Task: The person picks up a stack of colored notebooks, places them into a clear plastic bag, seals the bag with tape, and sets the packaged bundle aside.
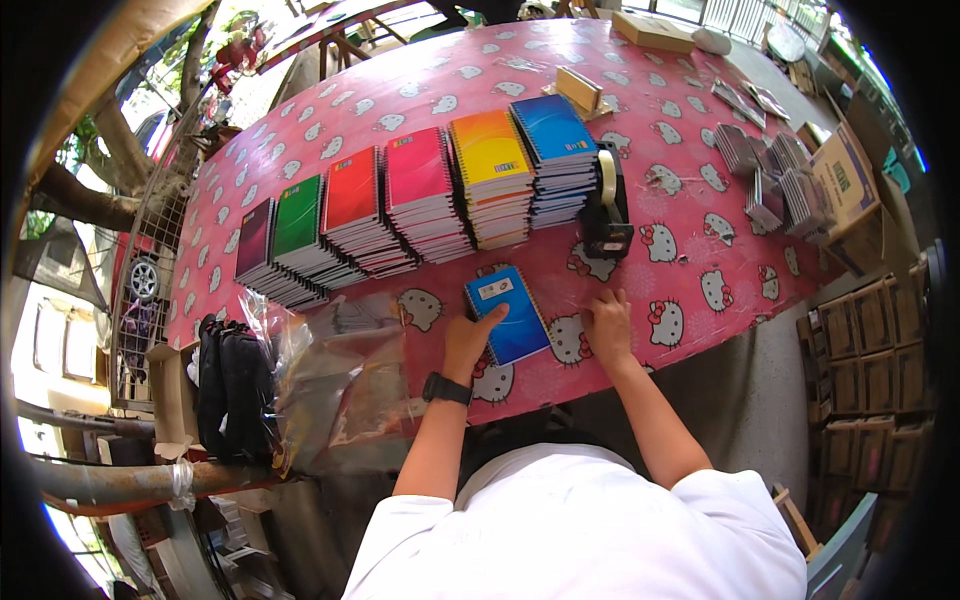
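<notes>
A small blue spiral notebook [522, 334] lies near the table's front edge, a white label at its top. My left hand [468, 342] grips its left side, thumb on the cover and the other fingers mostly hidden. To the right of the notebook, my right hand [608, 326] rests at the tabletop with bent, slightly parted fingers; nothing shows in them. Beyond both hands stand stacks of spiral notebooks: purple [256, 236], green [298, 212], red [352, 188], pink [417, 168], yellow [489, 148] and blue [552, 128]. A black tape dispenser [608, 232] stands beside the blue stack.
Clear plastic bags [345, 375] lie on the pink patterned tablecloth [450, 290] at left, beside a black bag [235, 385]. Wrapped bundles [775, 180] and a cardboard box [845, 175] sit at right. A small upright box [580, 90] stands behind the blue stack. Brown cartons [870, 370] are piled lower right.
</notes>
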A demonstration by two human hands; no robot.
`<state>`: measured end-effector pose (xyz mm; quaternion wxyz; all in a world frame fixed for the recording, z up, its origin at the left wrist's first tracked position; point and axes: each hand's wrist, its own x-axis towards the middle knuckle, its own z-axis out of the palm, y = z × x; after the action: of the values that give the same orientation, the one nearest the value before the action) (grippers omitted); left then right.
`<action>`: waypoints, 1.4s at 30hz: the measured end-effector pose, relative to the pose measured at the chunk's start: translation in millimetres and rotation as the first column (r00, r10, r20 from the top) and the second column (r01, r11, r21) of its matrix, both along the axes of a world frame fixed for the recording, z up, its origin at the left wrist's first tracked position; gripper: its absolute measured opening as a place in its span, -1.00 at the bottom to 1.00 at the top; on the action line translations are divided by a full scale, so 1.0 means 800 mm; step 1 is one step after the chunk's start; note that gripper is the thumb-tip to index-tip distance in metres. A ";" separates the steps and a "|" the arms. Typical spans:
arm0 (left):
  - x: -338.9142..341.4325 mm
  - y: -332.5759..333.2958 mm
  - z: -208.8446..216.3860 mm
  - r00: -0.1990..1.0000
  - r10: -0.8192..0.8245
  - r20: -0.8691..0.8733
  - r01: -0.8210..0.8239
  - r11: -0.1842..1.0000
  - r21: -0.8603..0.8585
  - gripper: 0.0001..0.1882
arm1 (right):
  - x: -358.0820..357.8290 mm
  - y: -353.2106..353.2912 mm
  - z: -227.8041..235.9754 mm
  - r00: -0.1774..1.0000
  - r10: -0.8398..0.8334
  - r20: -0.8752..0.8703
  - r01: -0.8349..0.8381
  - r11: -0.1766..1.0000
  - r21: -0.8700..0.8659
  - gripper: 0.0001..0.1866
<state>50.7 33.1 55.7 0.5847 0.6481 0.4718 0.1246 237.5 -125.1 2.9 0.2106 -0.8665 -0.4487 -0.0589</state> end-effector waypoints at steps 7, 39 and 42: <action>-0.020 0.012 -0.076 0.974 0.227 0.025 -0.221 0.911 0.349 0.07 | 0.001 -0.014 0.049 0.232 -0.024 -0.972 0.347 0.936 0.059 -0.78; 0.004 -0.036 -0.059 0.815 0.141 0.562 -0.207 0.977 0.056 -0.41 | -0.073 0.067 0.033 0.770 0.636 -0.047 -0.638 0.767 -0.063 -0.44; 0.001 -0.047 -0.018 0.869 0.244 0.431 -0.278 0.960 0.016 -0.57 | -0.073 0.068 0.033 0.767 0.642 -0.002 -0.641 0.765 -0.067 -0.41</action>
<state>51.7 -4.7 41.4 0.6254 0.5578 0.4111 0.3588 179.0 -71.1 29.4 0.1856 -0.6669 -0.7213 0.0217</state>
